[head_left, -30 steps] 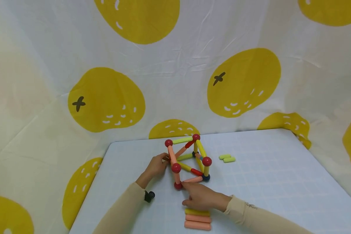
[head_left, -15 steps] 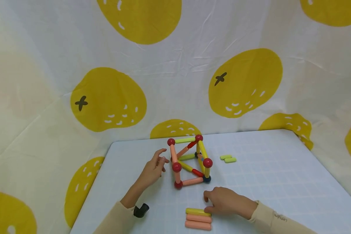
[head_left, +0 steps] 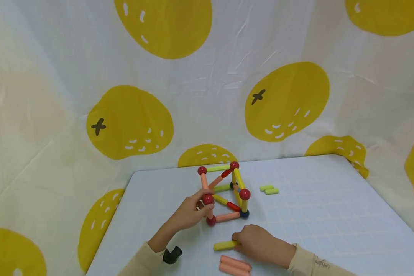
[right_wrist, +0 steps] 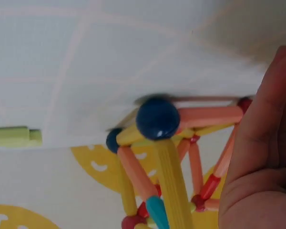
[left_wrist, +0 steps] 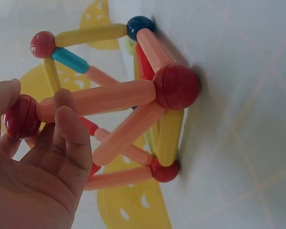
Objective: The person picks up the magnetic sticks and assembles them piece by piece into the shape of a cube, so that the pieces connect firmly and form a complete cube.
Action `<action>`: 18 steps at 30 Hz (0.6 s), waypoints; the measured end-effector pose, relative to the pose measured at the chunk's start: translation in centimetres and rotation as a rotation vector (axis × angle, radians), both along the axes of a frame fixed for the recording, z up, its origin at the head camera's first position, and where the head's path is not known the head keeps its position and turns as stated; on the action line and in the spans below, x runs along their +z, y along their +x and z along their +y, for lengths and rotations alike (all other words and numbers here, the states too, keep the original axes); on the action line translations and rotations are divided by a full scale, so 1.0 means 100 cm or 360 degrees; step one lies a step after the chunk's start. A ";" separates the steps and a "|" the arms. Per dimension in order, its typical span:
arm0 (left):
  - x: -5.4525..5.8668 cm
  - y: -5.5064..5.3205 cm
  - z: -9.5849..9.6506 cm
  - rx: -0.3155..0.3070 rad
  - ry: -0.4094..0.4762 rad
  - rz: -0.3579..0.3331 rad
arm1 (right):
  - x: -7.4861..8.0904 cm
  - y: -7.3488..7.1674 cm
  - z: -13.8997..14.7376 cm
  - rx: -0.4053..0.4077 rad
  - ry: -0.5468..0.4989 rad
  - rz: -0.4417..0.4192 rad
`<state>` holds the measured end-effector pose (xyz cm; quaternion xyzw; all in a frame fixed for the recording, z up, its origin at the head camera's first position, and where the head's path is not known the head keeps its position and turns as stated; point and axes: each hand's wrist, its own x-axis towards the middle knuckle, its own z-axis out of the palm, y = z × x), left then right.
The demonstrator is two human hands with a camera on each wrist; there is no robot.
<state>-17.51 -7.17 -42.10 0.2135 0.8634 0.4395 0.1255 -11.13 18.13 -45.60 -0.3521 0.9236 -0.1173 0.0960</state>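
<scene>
A box-shaped frame of coloured rods and balls stands on the table, its bottom front edge a pink rod (head_left: 227, 217). My left hand (head_left: 189, 212) holds the red ball (left_wrist: 21, 117) at the frame's upper front left corner. In the left wrist view, curled fingers lie beside the upright pink rod (left_wrist: 102, 98) below that ball. In front of the frame, my right hand (head_left: 258, 243) grips one end of a yellow rod (head_left: 225, 246). That rod is out of sight in the right wrist view, where part of the hand (right_wrist: 262, 157) shows beside the frame.
Two pink rods (head_left: 235, 265) lie together near the front of the white table (head_left: 317, 214). Short light-green rods (head_left: 271, 191) lie right of the frame. A cloth with yellow fruit prints (head_left: 207, 115) hangs behind the table.
My left hand has moved from the frame's left side to its front upper ball. The right hand has left the lower front corner and picked the yellow rod off the pink ones.
</scene>
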 end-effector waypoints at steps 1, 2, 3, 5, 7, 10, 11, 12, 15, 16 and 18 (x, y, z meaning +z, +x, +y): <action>0.000 0.000 -0.001 0.0000 0.0012 0.0002 | 0.004 -0.001 0.000 -0.0006 -0.0041 0.0053; 0.000 0.001 -0.002 -0.0003 0.0021 0.0008 | 0.010 -0.003 0.001 -0.0010 -0.0096 0.0125; 0.000 0.001 -0.003 -0.0005 0.0035 0.0005 | 0.016 -0.005 0.001 -0.0017 -0.0146 0.0203; 0.002 0.000 -0.004 -0.0004 0.0055 -0.0004 | 0.032 -0.010 0.002 -0.0038 -0.0231 0.0397; 0.002 0.000 -0.006 -0.0003 0.0079 -0.0028 | 0.048 -0.014 0.003 -0.0064 -0.0260 0.0635; 0.003 0.000 -0.007 0.0004 0.0118 -0.0068 | 0.066 -0.021 0.002 -0.0120 -0.0216 0.0897; 0.004 0.001 -0.008 0.0004 0.0130 -0.0081 | 0.070 -0.023 0.001 -0.0135 -0.0196 0.0954; 0.004 0.001 -0.008 0.0006 0.0136 -0.0095 | 0.072 -0.025 0.000 -0.0145 -0.0164 0.0998; 0.003 0.003 -0.007 0.0002 0.0146 -0.0115 | 0.074 -0.028 -0.002 -0.0172 -0.0123 0.1005; 0.003 0.003 -0.007 -0.0001 0.0146 -0.0119 | 0.073 -0.028 -0.002 -0.0183 -0.0116 0.1001; 0.003 0.004 -0.006 -0.0002 0.0145 -0.0119 | 0.070 -0.029 -0.003 -0.0206 -0.0115 0.0993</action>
